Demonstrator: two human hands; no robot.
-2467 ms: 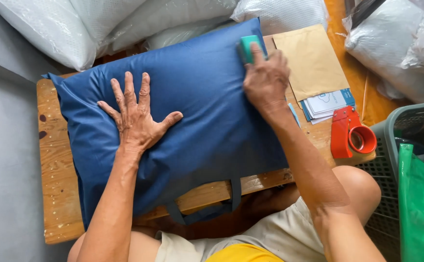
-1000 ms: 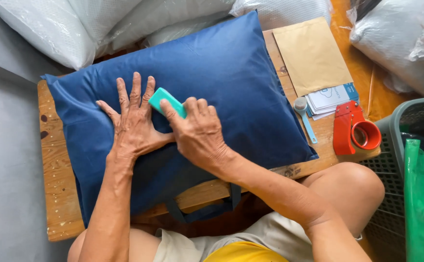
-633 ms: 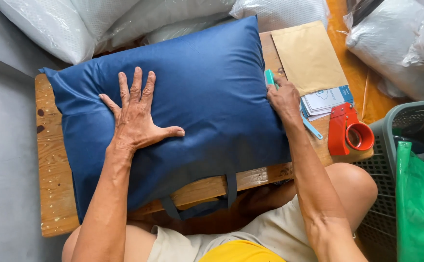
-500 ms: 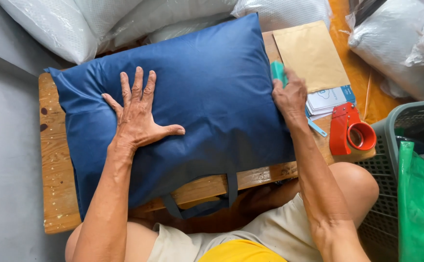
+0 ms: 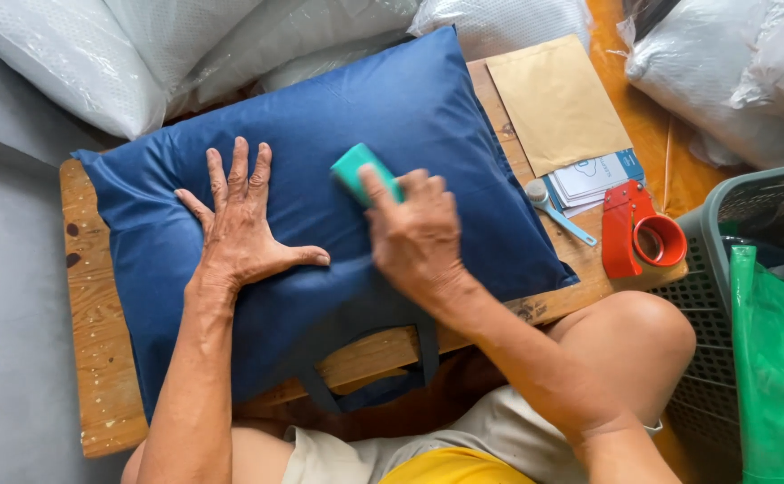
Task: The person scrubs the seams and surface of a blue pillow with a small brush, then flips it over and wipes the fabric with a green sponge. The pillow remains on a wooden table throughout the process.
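A dark blue stuffed fabric bag (image 5: 428, 108), pillow-shaped with dark carry straps (image 5: 369, 394) hanging off the near edge, lies across a low wooden table (image 5: 96, 332). My left hand (image 5: 238, 229) presses flat on its left half, fingers spread. My right hand (image 5: 417, 235) grips a small teal block (image 5: 359, 168) and holds it against the middle of the bag.
On the table's right end lie a brown envelope (image 5: 555, 103), a stack of white cards (image 5: 598, 179), a small blue-handled tool (image 5: 558, 213) and a red tape dispenser (image 5: 638, 240). White plastic-wrapped bundles (image 5: 141, 45) crowd the far side. A grey basket (image 5: 723, 224) with green plastic (image 5: 782, 367) stands at right.
My right hand has carried the teal block from the bag's right edge back leftward to its middle. My left hand has stayed pressed flat on the bag.
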